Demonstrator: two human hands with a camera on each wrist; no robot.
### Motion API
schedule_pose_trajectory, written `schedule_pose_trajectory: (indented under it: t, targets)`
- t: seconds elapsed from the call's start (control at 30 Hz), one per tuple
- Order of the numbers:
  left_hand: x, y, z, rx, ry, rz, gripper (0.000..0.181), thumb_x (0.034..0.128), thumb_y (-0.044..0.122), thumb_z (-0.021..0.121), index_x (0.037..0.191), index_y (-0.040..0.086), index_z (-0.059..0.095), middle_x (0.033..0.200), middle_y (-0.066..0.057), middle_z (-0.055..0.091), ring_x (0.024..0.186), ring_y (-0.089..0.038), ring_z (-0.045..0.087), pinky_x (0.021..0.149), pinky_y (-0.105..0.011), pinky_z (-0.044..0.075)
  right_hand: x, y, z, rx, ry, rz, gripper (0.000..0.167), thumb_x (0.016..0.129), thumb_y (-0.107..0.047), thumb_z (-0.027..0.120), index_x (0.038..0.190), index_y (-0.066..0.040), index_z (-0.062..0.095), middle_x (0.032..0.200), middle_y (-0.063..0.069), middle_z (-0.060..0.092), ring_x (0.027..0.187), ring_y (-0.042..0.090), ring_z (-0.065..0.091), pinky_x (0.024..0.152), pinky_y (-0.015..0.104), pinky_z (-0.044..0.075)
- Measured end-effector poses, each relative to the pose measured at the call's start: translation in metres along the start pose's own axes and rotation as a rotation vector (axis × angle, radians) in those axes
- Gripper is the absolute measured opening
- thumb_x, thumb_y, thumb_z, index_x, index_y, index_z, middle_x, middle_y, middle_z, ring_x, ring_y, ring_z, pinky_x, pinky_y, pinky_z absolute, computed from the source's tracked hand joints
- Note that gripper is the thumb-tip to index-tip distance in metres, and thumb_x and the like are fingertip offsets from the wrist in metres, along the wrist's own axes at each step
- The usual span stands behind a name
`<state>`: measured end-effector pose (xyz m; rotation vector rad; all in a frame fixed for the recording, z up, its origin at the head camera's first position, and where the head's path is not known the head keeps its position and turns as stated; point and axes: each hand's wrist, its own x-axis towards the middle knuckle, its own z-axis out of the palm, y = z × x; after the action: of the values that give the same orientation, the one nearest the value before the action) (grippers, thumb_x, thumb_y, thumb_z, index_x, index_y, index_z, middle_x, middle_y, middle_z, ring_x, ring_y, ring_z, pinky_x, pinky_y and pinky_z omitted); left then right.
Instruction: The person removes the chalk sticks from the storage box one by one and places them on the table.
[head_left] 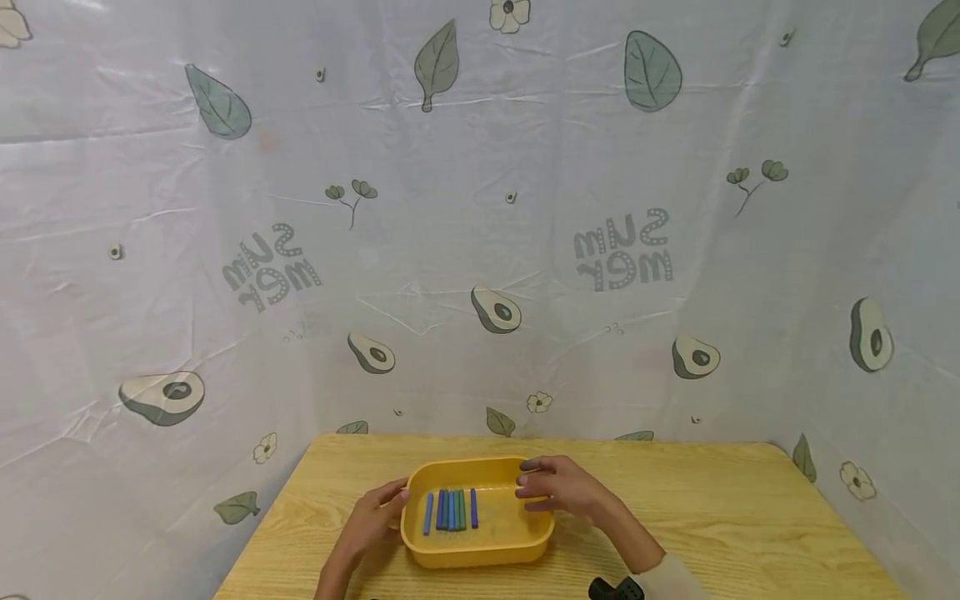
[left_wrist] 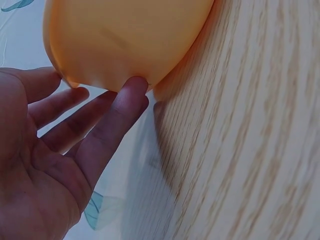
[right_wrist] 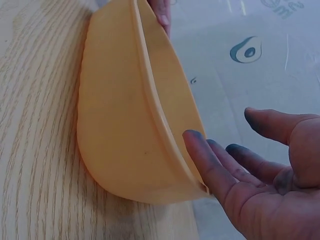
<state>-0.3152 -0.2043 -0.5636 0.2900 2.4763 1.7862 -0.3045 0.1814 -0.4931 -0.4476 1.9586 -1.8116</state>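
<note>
A yellow plastic basin (head_left: 482, 557) stands on the wooden table in the head view. Several slim, chalk-like sticks (head_left: 452, 510) in blue, violet and green lie in its left half, most of them side by side. At the basin's left end is my left hand (head_left: 372, 518); its fairly straight fingers touch the outer wall (left_wrist: 125, 40) in the left wrist view. My right hand (head_left: 566, 487) reaches over the right end, fingers spread and holding nothing. Dark smudges mark the fingertips (right_wrist: 194, 137) of that hand. Whether it touches the rim I cannot tell.
The light wooden table (head_left: 720, 508) extends to both sides of the basin. Behind and beside it hangs a pale sheet (head_left: 450, 250) printed with leaves and avocados. A black device (head_left: 617, 589) shows at the right wrist.
</note>
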Motion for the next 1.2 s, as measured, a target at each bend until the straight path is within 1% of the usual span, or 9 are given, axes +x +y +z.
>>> schedule_pose_trajectory:
  t: [0.07, 0.17, 0.27, 0.47, 0.67, 0.93, 1.1, 1.2]
  targets:
    - [0.0, 0.0, 0.0, 0.0, 0.002, 0.001, 0.05, 0.1122, 0.029, 0.058, 0.152, -0.001, 0.058, 0.151, -0.031, 0.059, 0.112, -0.033, 0.075, 0.078, -0.041, 0.067, 0.003, 0.001, 0.001, 0.005, 0.001, -0.001, 0.066, 0.112, -0.015, 0.056, 0.157, 0.023, 0.027, 0.163, 0.045, 0.03, 0.14, 0.046, 0.059, 0.107, 0.05, 0.058]
    - [0.0, -0.001, 0.0, -0.017, -0.002, -0.002, 0.05, 0.1125, 0.028, 0.058, 0.152, -0.002, 0.057, 0.15, -0.032, 0.06, 0.112, -0.034, 0.076, 0.078, -0.043, 0.067, 0.007, 0.004, 0.002, 0.007, 0.008, -0.005, 0.064, 0.112, -0.014, 0.055, 0.156, 0.023, 0.027, 0.16, 0.045, 0.035, 0.14, 0.047, 0.059, 0.108, 0.05, 0.058]
    - [0.0, 0.0, 0.0, -0.015, -0.001, 0.004, 0.05, 0.1123, 0.029, 0.058, 0.152, -0.002, 0.058, 0.15, -0.032, 0.06, 0.113, -0.035, 0.075, 0.079, -0.043, 0.067, 0.009, 0.006, 0.004, 0.016, 0.011, -0.004, 0.064, 0.112, -0.013, 0.054, 0.156, 0.023, 0.027, 0.157, 0.044, 0.04, 0.14, 0.047, 0.06, 0.108, 0.05, 0.057]
    - [-0.001, 0.003, -0.001, 0.001, -0.001, 0.013, 0.049, 0.1118, 0.028, 0.059, 0.151, -0.002, 0.059, 0.148, -0.03, 0.062, 0.113, -0.033, 0.075, 0.079, -0.041, 0.067, 0.012, 0.004, 0.011, 0.034, -0.002, 0.012, 0.066, 0.112, -0.015, 0.056, 0.157, 0.022, 0.026, 0.161, 0.044, 0.033, 0.142, 0.049, 0.057, 0.109, 0.052, 0.057]
    - [-0.001, 0.002, -0.001, 0.001, -0.009, 0.021, 0.049, 0.1119, 0.028, 0.059, 0.151, -0.002, 0.059, 0.149, -0.031, 0.062, 0.114, -0.033, 0.075, 0.08, -0.041, 0.067, 0.014, 0.003, 0.017, 0.03, 0.008, 0.052, 0.066, 0.111, -0.016, 0.059, 0.157, 0.021, 0.029, 0.161, 0.041, 0.037, 0.141, 0.049, 0.057, 0.11, 0.055, 0.055]
    - [-0.002, 0.001, -0.001, -0.052, -0.04, 0.0, 0.053, 0.1124, 0.03, 0.058, 0.154, -0.003, 0.055, 0.153, -0.033, 0.056, 0.113, -0.035, 0.076, 0.08, -0.044, 0.067, 0.024, 0.009, 0.022, 0.035, 0.015, 0.076, 0.067, 0.11, -0.015, 0.06, 0.157, 0.022, 0.029, 0.16, 0.041, 0.039, 0.141, 0.05, 0.056, 0.109, 0.057, 0.055]
    - [-0.003, 0.0, -0.001, -0.052, -0.041, -0.013, 0.055, 0.1125, 0.032, 0.057, 0.155, -0.003, 0.054, 0.153, -0.033, 0.056, 0.112, -0.033, 0.076, 0.08, -0.044, 0.067, 0.028, 0.012, 0.027, 0.03, 0.027, 0.082, 0.067, 0.109, -0.014, 0.061, 0.156, 0.023, 0.031, 0.158, 0.041, 0.043, 0.139, 0.05, 0.058, 0.109, 0.058, 0.055]
    - [-0.004, -0.001, -0.001, -0.06, -0.045, -0.014, 0.054, 0.1129, 0.031, 0.057, 0.155, -0.003, 0.053, 0.152, -0.033, 0.057, 0.112, -0.035, 0.076, 0.081, -0.045, 0.067, 0.031, 0.012, 0.031, 0.024, 0.035, 0.083, 0.067, 0.108, -0.015, 0.062, 0.155, 0.023, 0.032, 0.155, 0.039, 0.047, 0.138, 0.05, 0.059, 0.108, 0.057, 0.056]
